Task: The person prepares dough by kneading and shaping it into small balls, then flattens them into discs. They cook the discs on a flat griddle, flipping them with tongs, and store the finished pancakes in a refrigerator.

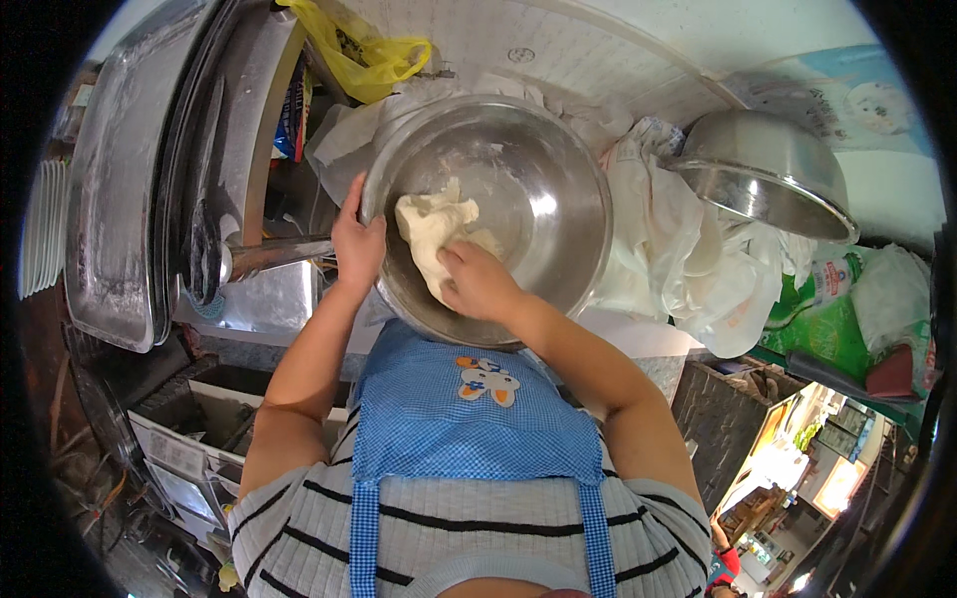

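A large stainless steel mixing bowl [557, 187] stands tilted in front of me, against my blue checked apron [434, 404]. At its left rim my left hand [357, 243] grips the wall, thumb on the rim and fingers outside. Inside, a lump of pale dough [430, 228] lies on the left part of the bowl. My right hand [482, 284] holds the dough's near right side with curled fingers; some fingertips are hidden in it. Bits of dough and flour cling to the bowl's inner surface.
Metal trays [119, 194] stand upright at left, near a stack of white plates [43, 228]. A yellow plastic bag [374, 63] lies behind. White plastic bags [650, 224], an overturned steel bowl [762, 164] and a green package [826, 314] crowd the right. Part of another person [724, 560] shows lower right.
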Tool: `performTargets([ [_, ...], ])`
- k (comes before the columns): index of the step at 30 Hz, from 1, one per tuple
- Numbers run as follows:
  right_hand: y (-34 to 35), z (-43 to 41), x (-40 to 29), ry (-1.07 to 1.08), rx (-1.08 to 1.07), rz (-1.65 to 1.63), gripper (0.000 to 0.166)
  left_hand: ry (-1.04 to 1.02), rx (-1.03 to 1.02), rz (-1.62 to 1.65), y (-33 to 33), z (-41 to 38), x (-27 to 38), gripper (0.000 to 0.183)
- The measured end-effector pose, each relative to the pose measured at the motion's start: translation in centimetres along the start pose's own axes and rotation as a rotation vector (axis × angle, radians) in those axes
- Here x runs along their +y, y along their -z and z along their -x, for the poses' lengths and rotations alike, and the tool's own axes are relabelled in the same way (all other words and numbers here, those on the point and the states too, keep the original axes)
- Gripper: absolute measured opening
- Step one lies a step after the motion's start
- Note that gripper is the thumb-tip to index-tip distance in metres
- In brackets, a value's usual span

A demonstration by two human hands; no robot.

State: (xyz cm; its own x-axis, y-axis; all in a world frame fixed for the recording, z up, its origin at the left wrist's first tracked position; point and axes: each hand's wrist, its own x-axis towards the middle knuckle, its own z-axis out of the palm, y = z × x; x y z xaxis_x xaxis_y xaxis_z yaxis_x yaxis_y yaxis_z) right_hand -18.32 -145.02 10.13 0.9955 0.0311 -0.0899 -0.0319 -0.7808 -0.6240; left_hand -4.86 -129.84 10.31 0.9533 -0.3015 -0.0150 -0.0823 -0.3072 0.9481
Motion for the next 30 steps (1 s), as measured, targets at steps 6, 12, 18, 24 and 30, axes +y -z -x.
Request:
performTargets([
  [6,4.2,0.8,9.0,-0.501,0.215,-0.343,0.020,0.048,-0.016,0.037,-0.1,0.9,0.5,0.062],
  [12,-0.1,-7.4,13.3,-0.491,0.126,-0.548,0.039,0.012,-0.026,0.020,-0.5,0.7,-0.1,0.063],
  [18,0.1,-11.6,2.3,-0.376,-0.490,-0.140,0.071,0.001,0.035,-0.021,-0.3,0.6,-0.3,0.062],
  [24,2.7,-2.2,0.5,0.061,-0.273,-0.280,0.052,0.010,0.016,-0.098,0.4,0.8,-1.1,0.063],
  [30,9.0,4.3,14.4,-0.268,0.293,-0.020,0.045,-0.046,0.032,-0.098,-0.5,1.0,0.1,0.064],
])
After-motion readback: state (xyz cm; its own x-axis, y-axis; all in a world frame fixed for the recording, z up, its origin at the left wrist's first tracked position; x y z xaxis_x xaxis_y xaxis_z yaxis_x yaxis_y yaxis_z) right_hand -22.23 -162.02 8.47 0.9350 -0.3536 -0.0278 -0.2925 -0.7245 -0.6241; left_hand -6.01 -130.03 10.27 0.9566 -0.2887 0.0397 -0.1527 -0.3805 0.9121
